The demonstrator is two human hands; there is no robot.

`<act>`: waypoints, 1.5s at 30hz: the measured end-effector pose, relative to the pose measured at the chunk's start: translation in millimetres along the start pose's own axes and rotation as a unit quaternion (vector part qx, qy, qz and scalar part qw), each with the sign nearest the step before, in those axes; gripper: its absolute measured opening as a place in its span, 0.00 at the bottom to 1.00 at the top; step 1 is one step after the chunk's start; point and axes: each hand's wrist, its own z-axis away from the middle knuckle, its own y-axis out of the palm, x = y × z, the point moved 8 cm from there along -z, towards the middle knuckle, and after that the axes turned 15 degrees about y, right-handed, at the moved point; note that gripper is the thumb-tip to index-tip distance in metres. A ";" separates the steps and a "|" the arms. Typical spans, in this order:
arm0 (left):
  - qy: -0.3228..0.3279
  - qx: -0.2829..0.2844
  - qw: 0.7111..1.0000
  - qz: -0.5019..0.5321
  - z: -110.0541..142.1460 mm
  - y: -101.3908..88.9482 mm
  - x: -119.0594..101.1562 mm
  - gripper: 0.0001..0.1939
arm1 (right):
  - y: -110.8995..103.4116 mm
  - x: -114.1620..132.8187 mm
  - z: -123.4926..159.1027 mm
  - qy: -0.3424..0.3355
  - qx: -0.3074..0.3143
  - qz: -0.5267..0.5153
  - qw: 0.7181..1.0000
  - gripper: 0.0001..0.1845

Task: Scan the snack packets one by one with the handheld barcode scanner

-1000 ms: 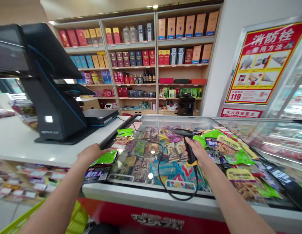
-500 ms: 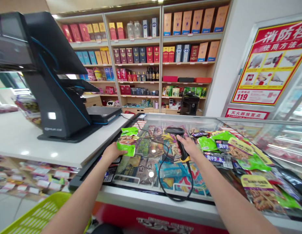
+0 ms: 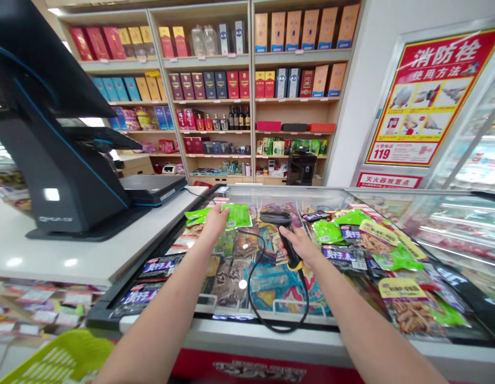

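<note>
My right hand (image 3: 300, 246) grips the handle of a black barcode scanner (image 3: 280, 228) with a yellow base, held above the glass lid of a chest freezer (image 3: 271, 330). The scanner's black cable (image 3: 267, 298) loops down across the glass. My left hand (image 3: 215, 220) reaches forward and holds a green snack packet (image 3: 237, 215) close to the scanner head. Another green packet (image 3: 196, 214) lies on the glass just left of that hand.
Several snack packets (image 3: 375, 250) lie spread over the right of the freezer lid, blue ones (image 3: 157, 266) at the left. A black checkout terminal (image 3: 59, 160) stands on the white counter (image 3: 51, 261). A green basket (image 3: 55, 362) sits low left. Shelves of boxed goods (image 3: 231, 85) fill the back wall.
My left hand has carried the green packet forward and right, from the near-left corner of the lid to beside the scanner head. The right hand keeps the scanner, shifted slightly left.
</note>
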 end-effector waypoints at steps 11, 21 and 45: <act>-0.003 -0.035 0.986 0.163 21.6 57.8 36.2 0.12 | 20.7 -10.5 0.4 -0.006 0.045 0.078 0.996 0.22; -0.026 -0.063 0.969 0.238 26.7 59.0 39.0 0.09 | 24.5 -18.9 -1.3 0.000 0.045 0.113 0.993 0.22; -0.078 0.002 0.939 0.336 45.3 138.1 -1.1 0.14 | -51.7 4.5 40.3 -0.005 -0.053 0.048 0.997 0.20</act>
